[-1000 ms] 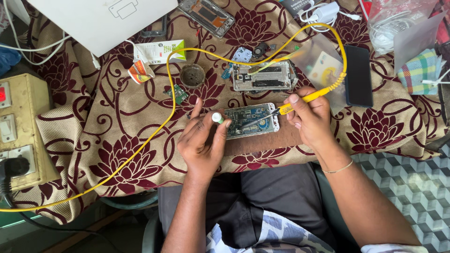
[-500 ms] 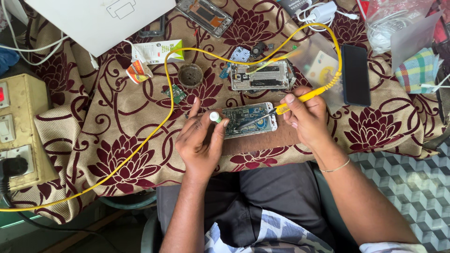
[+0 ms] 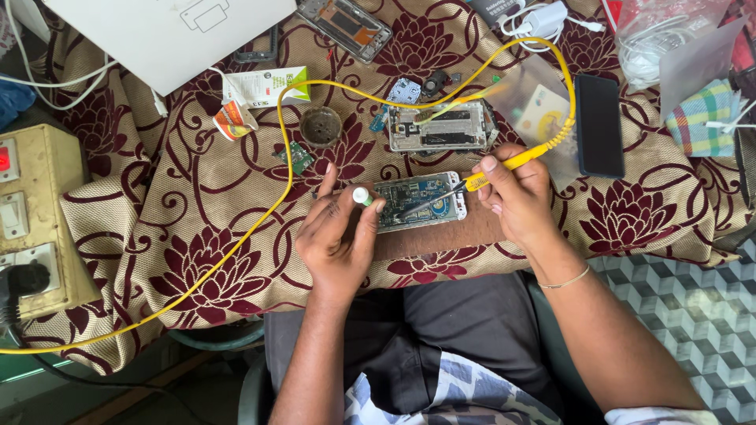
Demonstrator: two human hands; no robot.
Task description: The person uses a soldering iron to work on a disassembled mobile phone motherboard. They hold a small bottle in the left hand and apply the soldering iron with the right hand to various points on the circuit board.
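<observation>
Mid-job: your right hand [image 3: 516, 193] grips the yellow soldering iron [image 3: 504, 167], tip on the opened phone board [image 3: 417, 201]; left hand [image 3: 339, 236] fingers pinch a small white-green tube [image 3: 362, 196] just beside it; back cover not refitted.

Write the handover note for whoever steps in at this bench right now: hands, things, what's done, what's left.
Left hand: shut on a small white tube with a green cap, held at the left end of the opened phone.
Right hand: shut on the yellow soldering iron, tip down over the phone's circuit board.
The phone lies on a brown board on the floral cloth. A second opened phone lies behind it, a black phone to the right.
Done: the phone is open, board exposed.
Left: work at the board looks under way; the phone is not closed up.
</observation>
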